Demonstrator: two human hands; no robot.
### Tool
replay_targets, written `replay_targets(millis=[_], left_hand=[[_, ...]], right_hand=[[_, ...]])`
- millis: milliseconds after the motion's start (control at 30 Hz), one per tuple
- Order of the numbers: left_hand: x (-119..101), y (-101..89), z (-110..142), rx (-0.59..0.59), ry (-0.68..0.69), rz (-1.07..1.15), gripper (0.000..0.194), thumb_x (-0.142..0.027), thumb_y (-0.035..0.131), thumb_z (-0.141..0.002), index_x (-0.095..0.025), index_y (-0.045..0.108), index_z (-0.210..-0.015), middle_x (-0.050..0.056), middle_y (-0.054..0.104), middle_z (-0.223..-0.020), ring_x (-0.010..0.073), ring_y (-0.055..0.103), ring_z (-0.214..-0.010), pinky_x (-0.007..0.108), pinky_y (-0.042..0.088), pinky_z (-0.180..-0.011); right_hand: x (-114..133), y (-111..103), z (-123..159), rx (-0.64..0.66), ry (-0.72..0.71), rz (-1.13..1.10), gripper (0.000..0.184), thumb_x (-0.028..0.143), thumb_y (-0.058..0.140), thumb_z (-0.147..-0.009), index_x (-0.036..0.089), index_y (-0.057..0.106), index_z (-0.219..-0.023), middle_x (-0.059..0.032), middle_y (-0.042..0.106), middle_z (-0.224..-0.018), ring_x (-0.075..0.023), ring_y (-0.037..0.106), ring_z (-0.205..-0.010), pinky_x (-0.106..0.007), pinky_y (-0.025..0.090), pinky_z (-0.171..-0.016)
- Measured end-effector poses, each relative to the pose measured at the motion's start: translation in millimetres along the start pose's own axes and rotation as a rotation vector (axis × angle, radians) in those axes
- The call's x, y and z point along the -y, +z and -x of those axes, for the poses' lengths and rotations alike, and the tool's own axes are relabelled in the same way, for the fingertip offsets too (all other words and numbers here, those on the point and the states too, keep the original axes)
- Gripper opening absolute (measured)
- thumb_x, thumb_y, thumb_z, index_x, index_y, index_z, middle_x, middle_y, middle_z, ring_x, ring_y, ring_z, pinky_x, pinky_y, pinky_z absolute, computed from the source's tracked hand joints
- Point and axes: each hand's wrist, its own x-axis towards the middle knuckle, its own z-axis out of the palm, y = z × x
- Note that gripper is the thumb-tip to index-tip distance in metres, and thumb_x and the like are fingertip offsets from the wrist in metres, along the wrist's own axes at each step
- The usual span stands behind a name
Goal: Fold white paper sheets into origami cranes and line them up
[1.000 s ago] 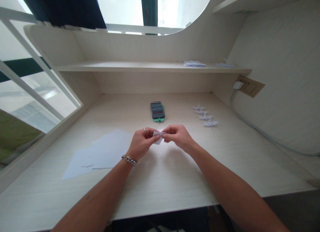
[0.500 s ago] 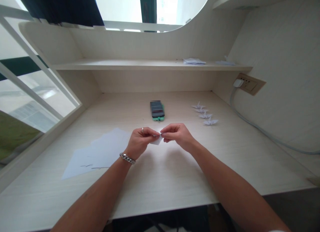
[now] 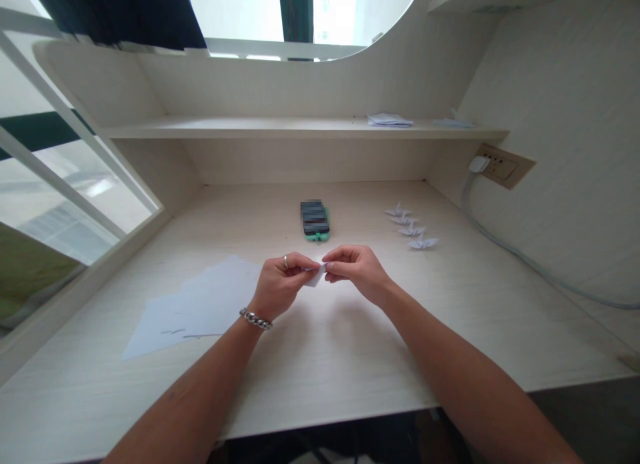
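Observation:
A small folded piece of white paper [image 3: 317,276] is held above the desk between both hands. My left hand [image 3: 283,281], with a ring and a chain bracelet, pinches its left side between thumb and fingers. On the paper's right edge, my right hand [image 3: 358,271] closes thumb and forefinger. The fingers hide part of the folds. Beyond the hands lies a dark phone [image 3: 315,217] with a green edge. Several white paper cranes [image 3: 423,243] stand in a row to the right of it.
Flat white paper sheets [image 3: 200,307] lie left of my left hand. A shelf [image 3: 250,129] at the back carries folded papers [image 3: 390,120]. At the right wall a grey cable [image 3: 520,254] runs from a plug in the socket [image 3: 506,167].
The folded paper has turned slightly between the fingers, and less of it shows below the left thumb. Both hands stay in nearly the same place.

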Motion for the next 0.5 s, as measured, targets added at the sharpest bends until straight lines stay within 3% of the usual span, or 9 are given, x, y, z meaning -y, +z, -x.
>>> replay_targets(millis=[167,500], left_hand=[[-0.5,-1.0,1.9,0.010,0.056,-0.037,0.007,-0.023,0.077,-0.069,-0.017,0.076,-0.069,0.005,0.070,-0.072,0.0145,0.062,-0.064,0.024,0.049,-0.056],[-3.7,-0.4,2.6,0.002,0.023,-0.036,0.008,-0.025,0.077,-0.068,-0.017,0.076,-0.069,0.005,0.071,-0.070,0.0143,0.062,-0.062,0.024,0.049,-0.055]], right_hand=[[4.0,1.6,1.8,-0.022,0.012,0.013,0.022,0.027,0.079,-0.057,0.014,0.072,-0.073,-0.0020,0.067,-0.059,-0.0149,0.065,-0.057,-0.030,0.054,-0.062],[4.7,2.6,1.3,-0.036,0.030,-0.022,0.015,0.020,0.074,-0.059,0.014,0.073,-0.072,-0.0032,0.069,-0.060,-0.0149,0.066,-0.056,-0.028,0.055,-0.059]])
